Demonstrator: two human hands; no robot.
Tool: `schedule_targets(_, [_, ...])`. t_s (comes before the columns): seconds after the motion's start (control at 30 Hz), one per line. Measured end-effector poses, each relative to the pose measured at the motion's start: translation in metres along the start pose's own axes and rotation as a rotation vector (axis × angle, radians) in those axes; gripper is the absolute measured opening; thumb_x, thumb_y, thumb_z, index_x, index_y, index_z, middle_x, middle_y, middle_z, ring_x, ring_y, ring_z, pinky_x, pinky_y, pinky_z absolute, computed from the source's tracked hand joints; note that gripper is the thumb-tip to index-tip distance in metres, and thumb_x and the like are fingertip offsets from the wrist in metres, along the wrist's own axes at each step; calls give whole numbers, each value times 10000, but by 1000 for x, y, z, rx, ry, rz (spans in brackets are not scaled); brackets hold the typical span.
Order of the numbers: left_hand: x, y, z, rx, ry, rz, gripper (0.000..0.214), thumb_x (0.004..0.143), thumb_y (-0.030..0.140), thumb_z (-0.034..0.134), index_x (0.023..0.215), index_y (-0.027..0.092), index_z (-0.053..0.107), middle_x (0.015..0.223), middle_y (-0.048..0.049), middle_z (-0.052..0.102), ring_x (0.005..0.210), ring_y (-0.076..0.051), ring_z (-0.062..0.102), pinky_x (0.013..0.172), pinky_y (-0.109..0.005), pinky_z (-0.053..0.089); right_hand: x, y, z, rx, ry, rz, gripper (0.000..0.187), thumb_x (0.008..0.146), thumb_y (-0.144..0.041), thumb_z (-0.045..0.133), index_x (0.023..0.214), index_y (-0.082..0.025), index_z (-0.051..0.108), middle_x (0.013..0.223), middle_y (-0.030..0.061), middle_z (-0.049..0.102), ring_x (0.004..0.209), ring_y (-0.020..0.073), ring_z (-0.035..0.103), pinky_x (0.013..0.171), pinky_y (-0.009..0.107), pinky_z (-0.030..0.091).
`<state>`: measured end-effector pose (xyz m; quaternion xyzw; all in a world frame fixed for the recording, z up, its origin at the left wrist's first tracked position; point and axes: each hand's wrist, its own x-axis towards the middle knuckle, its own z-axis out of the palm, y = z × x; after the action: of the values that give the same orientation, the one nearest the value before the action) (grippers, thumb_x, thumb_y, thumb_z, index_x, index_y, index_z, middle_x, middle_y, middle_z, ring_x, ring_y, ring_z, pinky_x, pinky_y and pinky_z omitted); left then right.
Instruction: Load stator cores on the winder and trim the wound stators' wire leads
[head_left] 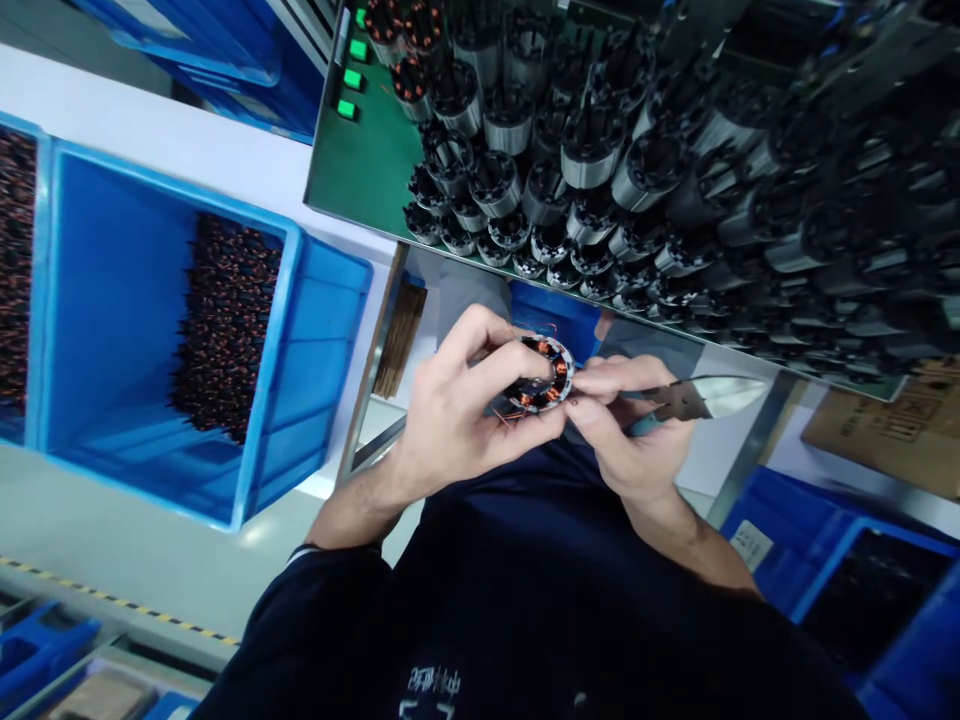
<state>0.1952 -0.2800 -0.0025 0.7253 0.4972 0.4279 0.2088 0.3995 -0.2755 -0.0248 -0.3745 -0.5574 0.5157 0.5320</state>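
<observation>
Wrapped round a motor stator (559, 372) with copper windings, my left hand (472, 400) holds it in front of my body, below the table edge. Loose copper wire ends stick out by its fingers. My right hand (637, 430) is closed round a pair of scissors (697, 397) with a teal handle, its metal blades pointing right, away from the stator. The thumb and forefinger of that hand pinch together at the stator's right rim. Whether they grip a wire end there is too small to tell.
Many bare stators (592, 150) crowd the green tabletop (360, 160) ahead, a few copper-wound ones at its far left. A blue bin (150, 480) with wound parts stands left. Cardboard (892, 430) and another blue bin (795, 520) are at right.
</observation>
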Motion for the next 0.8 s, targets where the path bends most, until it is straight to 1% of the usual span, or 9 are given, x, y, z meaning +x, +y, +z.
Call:
schedule_targets(0.07, [0,2,2,41,11,3,258,1061,415,934,1137,271,734,1119,-38,702,1002,-191,790,807,-322,682,-2,2,0,-19,20,-18,284,1061,-185,929,1301,-332,900,924,-10,802,690,127,675,572,277,516])
schedule_targets(0.2, [0,5,3,158,26,11,279,1085,476,909,1138,258,743,1153,-47,728,977,-180,803,721,-291,646,-2,4,1,-62,55,-30,126,1065,-242,933,1169,-295,886,922,4,793,732,145,698,618,290,557])
schedule_targets(0.27, [-1,5,3,214,20,24,288,1079,483,913,1153,257,752,1168,-55,742,969,-185,813,707,-290,648,-1,3,1,-86,57,-16,89,1065,-252,926,1124,-275,863,923,4,776,752,144,695,647,286,571])
schedule_targets(0.37, [-3,0,5,273,16,39,261,1070,439,918,1185,260,765,1195,-62,750,990,-196,829,745,-296,670,2,-1,-2,-136,14,23,34,1110,-256,840,1113,-243,808,972,12,762,767,133,694,678,273,586])
schedule_targets(0.43, [-5,-5,7,302,20,41,237,1080,423,901,1200,268,768,1206,-61,750,995,-195,828,766,-300,672,5,-3,-5,-175,-50,67,79,1150,-284,771,1093,-231,765,992,18,743,765,127,679,681,266,584])
schedule_targets(0.5, [-7,-12,10,310,26,48,234,1079,435,894,1200,279,769,1202,-59,746,982,-194,818,755,-304,661,6,-3,-5,-200,-80,120,128,1166,-319,754,1072,-233,750,980,17,717,772,124,659,674,254,566])
schedule_targets(0.7, [-13,-23,17,282,46,17,307,1018,502,963,1201,318,800,1186,-53,720,992,-212,799,744,-318,641,2,2,6,-243,107,189,115,1069,-333,870,1074,-235,809,847,-7,669,701,131,606,627,259,534])
schedule_targets(0.77, [-13,-24,18,292,42,12,304,1023,515,957,1203,319,810,1193,-57,723,992,-212,794,740,-317,641,3,3,6,-247,105,194,113,1068,-319,861,1044,-229,798,833,-9,666,686,127,586,618,257,521])
schedule_targets(0.8, [-13,-25,17,294,35,11,294,1030,509,951,1204,315,814,1199,-61,729,992,-212,794,739,-318,644,4,4,4,-232,74,210,115,1075,-314,851,1036,-225,789,841,-7,670,692,125,584,627,256,522])
